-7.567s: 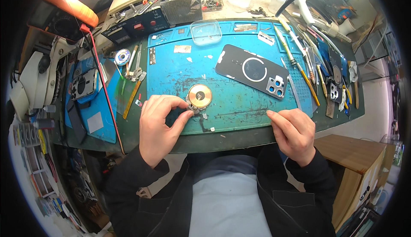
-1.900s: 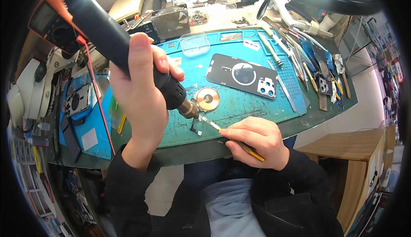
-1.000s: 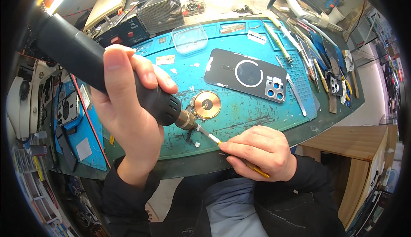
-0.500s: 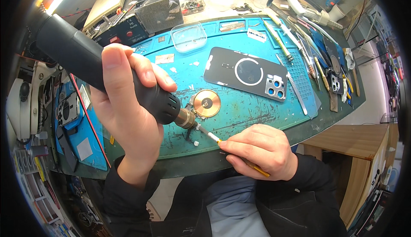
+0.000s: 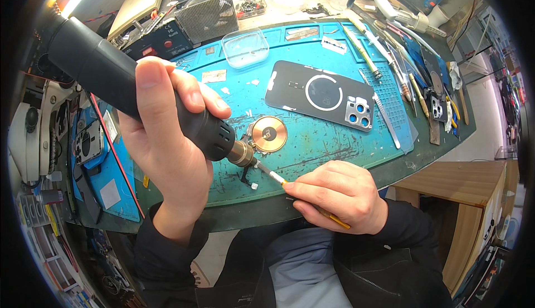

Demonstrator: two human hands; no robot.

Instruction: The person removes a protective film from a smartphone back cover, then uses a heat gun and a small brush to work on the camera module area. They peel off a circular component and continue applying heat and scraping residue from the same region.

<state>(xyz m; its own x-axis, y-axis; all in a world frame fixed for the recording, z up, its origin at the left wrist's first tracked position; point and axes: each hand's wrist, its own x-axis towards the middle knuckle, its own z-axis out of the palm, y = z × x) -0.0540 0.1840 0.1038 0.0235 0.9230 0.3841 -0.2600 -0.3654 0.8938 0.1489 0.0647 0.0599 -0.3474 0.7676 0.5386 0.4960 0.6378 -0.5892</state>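
Note:
My left hand (image 5: 167, 121) is wrapped around the black hot air gun (image 5: 209, 135), thumb along its top. The gun's brass-coloured nozzle (image 5: 242, 155) points down and right, just left of a round copper coil (image 5: 275, 144) on the blue mat. In my right hand (image 5: 343, 194) is a slim tool (image 5: 274, 176) with a yellow handle and a silver shaft, pinched like a pen. Its tip reaches to just below the nozzle; the exact contact is too small to make out. By it lies a dark thin strip (image 5: 245, 176) ending in a small white piece (image 5: 254, 186).
Behind the coil lies a black phone back panel (image 5: 292, 88) with a white ring and camera lenses. A clear plastic box (image 5: 245, 50) stands farther back. Tweezers (image 5: 384, 113) and several pen-like tools line the right side. A blue mat (image 5: 334, 152) covers the bench.
Both hands hold almost the same pose. The dark strip and the small white piece below the nozzle have shifted very slightly to the left.

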